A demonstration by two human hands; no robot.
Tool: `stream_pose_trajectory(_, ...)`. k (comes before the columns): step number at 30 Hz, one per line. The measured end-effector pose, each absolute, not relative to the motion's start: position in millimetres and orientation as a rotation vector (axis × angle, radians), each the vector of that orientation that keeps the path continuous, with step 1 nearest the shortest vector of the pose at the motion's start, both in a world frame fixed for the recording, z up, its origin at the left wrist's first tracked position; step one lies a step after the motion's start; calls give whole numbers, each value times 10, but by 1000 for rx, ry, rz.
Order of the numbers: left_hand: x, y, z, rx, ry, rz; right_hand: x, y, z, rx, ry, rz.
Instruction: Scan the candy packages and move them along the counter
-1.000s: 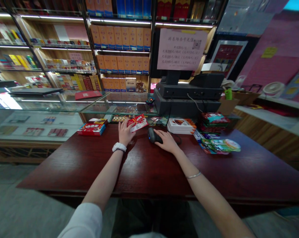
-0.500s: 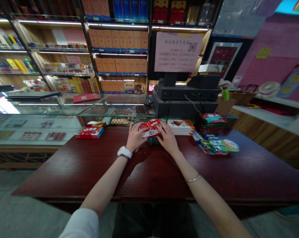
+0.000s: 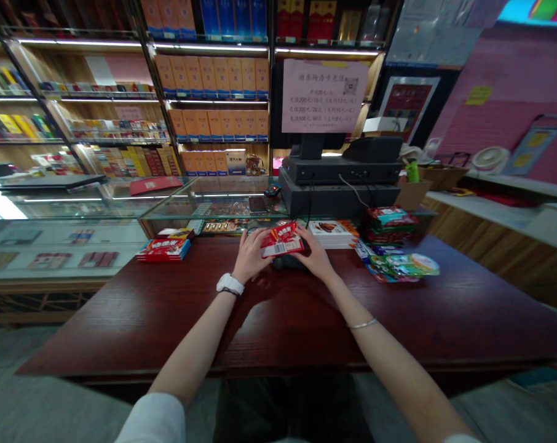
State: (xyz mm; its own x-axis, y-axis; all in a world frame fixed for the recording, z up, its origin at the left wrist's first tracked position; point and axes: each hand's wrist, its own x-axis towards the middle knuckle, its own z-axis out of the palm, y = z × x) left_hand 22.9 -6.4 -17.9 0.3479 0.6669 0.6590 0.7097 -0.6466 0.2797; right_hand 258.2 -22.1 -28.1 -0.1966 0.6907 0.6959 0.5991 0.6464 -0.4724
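Observation:
Both of my hands hold a red and white snack packet (image 3: 282, 240) just above the far part of a dark red wooden counter (image 3: 278, 314). My left hand (image 3: 249, 253), with a white watch at the wrist, grips the packet's left edge. The packet's right edge is gripped by my right hand (image 3: 314, 253), which has a thin bracelet on the forearm. A black handheld scanner (image 3: 285, 263) lies on the counter right under the packet, between my hands.
A stack of red packets (image 3: 164, 248) lies at the left, a white box (image 3: 331, 232) and piles of colourful packets (image 3: 391, 243) at the right. A black till (image 3: 338, 181) with a paper notice stands behind, beside a glass display case (image 3: 214, 206). Shelves of goods fill the back wall.
My right hand left the scanner and took hold of the packet's right edge. My left hand carried the packet to the right, over the scanner. The camera view drifted slightly.

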Motion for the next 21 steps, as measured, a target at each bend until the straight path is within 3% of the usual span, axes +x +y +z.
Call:
stream_pose_trajectory(11, 152, 24, -234, -2606, -1333, -1183, 2185, -237, -195, -884, -1940, 440)
stream_pose_trajectory(21, 20, 167, -295, -2644, -1415, -1082, 1972, -50, -124, -815, -2080, 404)
